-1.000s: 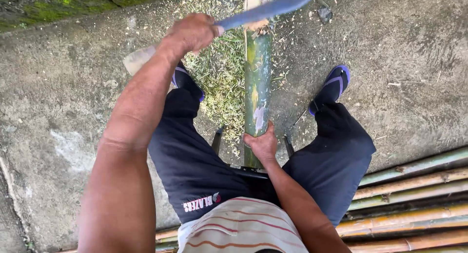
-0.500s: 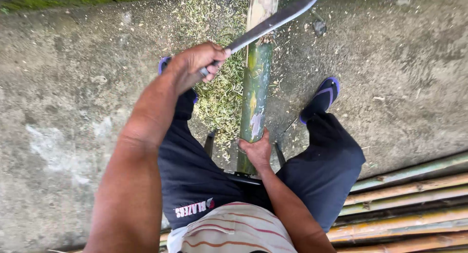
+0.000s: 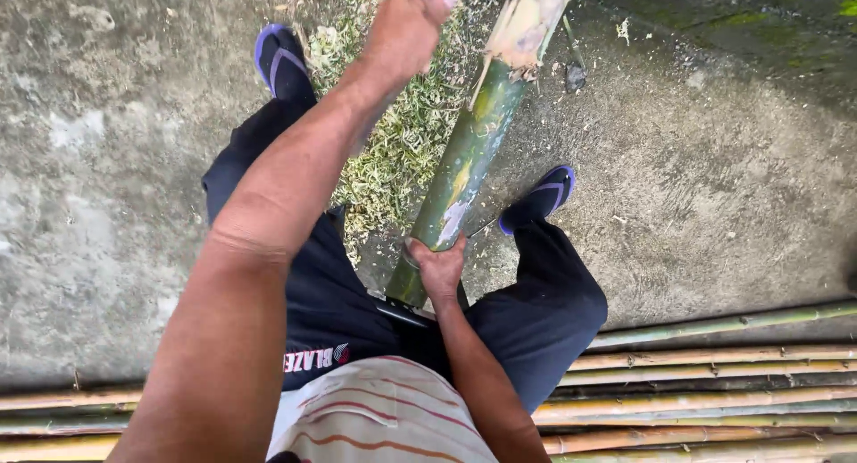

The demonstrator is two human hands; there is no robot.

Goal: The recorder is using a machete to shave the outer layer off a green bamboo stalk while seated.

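Bamboo pole [image 3: 464, 173] under right-hand fingers [image 3: 439, 265]: green, pale patches; stripped end cream. Sandals [image 3: 278, 59] blue. Shorts [image 3: 321, 293] dark navy. Shirt [image 3: 384, 409] cream, red-striped. Shavings [image 3: 402, 150] pale green. Concrete [image 3: 107, 159] mottled grey.

Daylight was bright and even, soft rather than harsh, with no hard-edged shadows on the concrete ground [image 3: 714, 177]. A darker shaded band lay along the top right corner. The raised left hand [image 3: 406, 25] at the top edge was smeared by motion blur, while the right hand [image 3: 439, 268] looked sharp. The wide lens stretched the near forearm [image 3: 241, 320] large, and a mild sheen showed on the green bamboo pole [image 3: 464, 168]
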